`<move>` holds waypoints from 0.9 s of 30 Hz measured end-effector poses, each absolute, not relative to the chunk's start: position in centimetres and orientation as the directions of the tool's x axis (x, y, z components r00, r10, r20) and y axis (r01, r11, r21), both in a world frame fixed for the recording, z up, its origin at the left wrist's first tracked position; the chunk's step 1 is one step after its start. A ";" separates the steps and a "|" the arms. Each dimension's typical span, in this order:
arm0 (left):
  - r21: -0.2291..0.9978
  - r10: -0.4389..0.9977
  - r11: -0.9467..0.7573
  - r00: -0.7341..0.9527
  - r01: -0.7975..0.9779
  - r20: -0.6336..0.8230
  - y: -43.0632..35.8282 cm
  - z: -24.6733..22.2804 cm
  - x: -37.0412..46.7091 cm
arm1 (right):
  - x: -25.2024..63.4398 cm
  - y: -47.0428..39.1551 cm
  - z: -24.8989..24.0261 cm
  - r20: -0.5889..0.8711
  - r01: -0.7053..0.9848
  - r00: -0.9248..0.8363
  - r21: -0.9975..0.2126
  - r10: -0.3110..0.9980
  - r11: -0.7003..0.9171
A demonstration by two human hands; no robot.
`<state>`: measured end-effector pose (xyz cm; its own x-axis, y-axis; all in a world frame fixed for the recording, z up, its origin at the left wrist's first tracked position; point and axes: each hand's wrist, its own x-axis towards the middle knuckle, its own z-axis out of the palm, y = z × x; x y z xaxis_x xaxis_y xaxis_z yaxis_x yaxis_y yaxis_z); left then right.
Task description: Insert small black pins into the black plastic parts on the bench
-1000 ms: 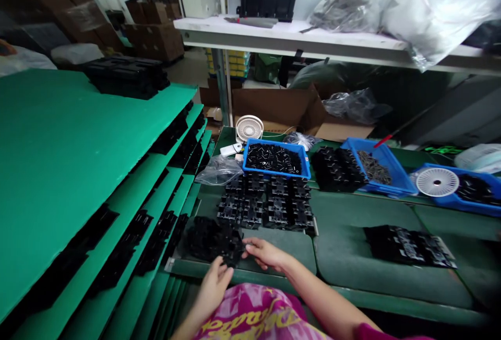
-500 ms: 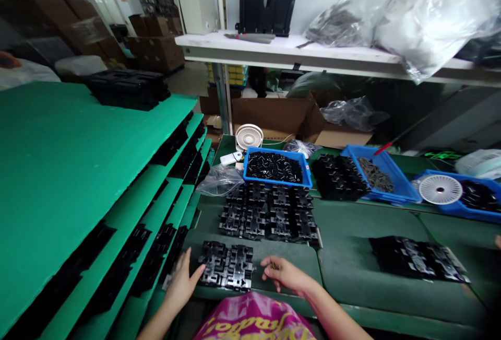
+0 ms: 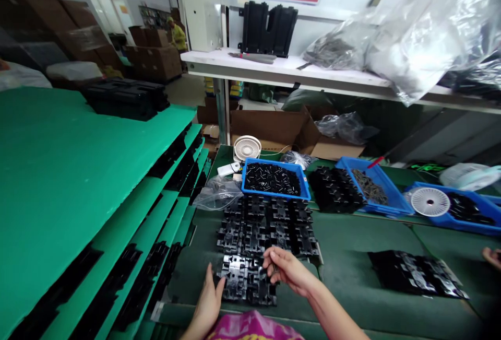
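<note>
A pair of black plastic housings [image 3: 247, 280] lies on the green work surface in front of me. My left hand [image 3: 209, 295] is at their left edge, thumb and fingers spread apart, holding nothing. Over their upper right corner is my right hand [image 3: 287, 269], its fingers curled together around small thin dark pieces. Just beyond, several more black housings [image 3: 270, 227] stand in rows against a blue tray [image 3: 306, 186] filled with small black parts.
Green sheets [image 3: 97, 147] stacked with black parts rise at left. A white shelf [image 3: 332, 74] crosses above. At right are black housings [image 3: 417, 272], another blue tray [image 3: 399, 207], a white fan [image 3: 430, 202] and another person's hand [image 3: 492, 257] at the edge.
The near pair of housings has shifted right and now sits close against the rows behind. Both hands have moved along with it, and the camera view has tilted up.
</note>
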<state>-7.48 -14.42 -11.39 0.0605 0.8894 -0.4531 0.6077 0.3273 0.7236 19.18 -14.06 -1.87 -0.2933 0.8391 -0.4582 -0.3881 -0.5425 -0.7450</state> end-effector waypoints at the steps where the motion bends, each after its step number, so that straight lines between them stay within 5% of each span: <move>1: 0.732 0.895 0.311 0.072 0.607 -0.440 -14.3 -11.5 -8.0 | 19.4 -13.8 -1.9 -0.463 -0.382 -0.277 -0.751 0.842 -0.538; 13: 0.770 0.907 0.216 0.168 0.601 -0.385 -13.1 -13.8 -8.0 | 19.7 -10.9 -2.5 -0.445 -0.430 -0.259 -0.741 0.857 -0.515; 21: 0.856 0.995 0.102 -0.070 0.507 -0.077 -8.4 -11.8 -9.1 | 18.9 -8.8 -2.2 -0.421 -0.326 -0.302 -0.798 0.855 -0.508; 24: 0.868 0.997 0.052 -0.077 0.494 -0.015 -3.7 -10.5 -9.0 | 17.0 -5.5 -1.8 -0.392 -0.153 -0.384 -0.866 0.836 -0.476; 27: 0.884 0.997 0.020 -0.072 0.467 0.016 1.1 -9.6 -8.0 | 13.9 -0.1 -1.0 -0.244 0.288 -0.477 -0.951 0.844 -0.112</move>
<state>-8.04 1.11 -9.65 -0.0725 0.9972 0.0155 0.4667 0.0201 0.8842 13.89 -0.06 -1.00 -0.4774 0.8440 -0.2443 0.2881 -0.1124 -0.9510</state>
